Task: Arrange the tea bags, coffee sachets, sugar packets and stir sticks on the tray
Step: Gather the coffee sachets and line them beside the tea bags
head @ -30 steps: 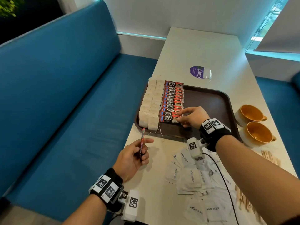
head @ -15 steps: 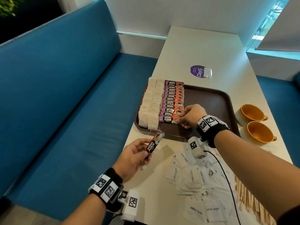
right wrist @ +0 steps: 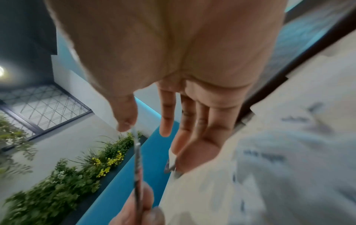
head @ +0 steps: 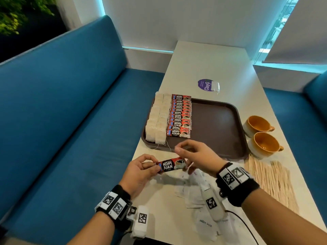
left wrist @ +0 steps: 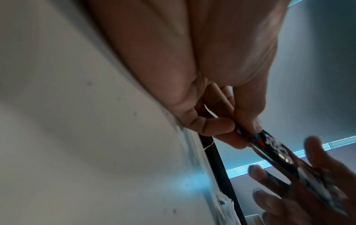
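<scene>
Left hand (head: 139, 171) pinches left end of coffee sachet (head: 172, 165), held above counter (head: 212, 64) near its left edge, just short of tray's near rim. Right hand (head: 198, 156) at sachet's other end, fingers spread and relaxed; contact unclear. Tray (head: 217, 128): tea bags (head: 157, 119) along left rim, sachet row (head: 179, 116) beside them, right half bare. Sugar packets (head: 192, 193) loose near front edge; stir sticks (head: 270, 179) near right edge.

The tray's (head: 235, 124) right half lies bare, flanked by coffee sachets (head: 179, 117) and two cups (head: 261, 135).
</scene>
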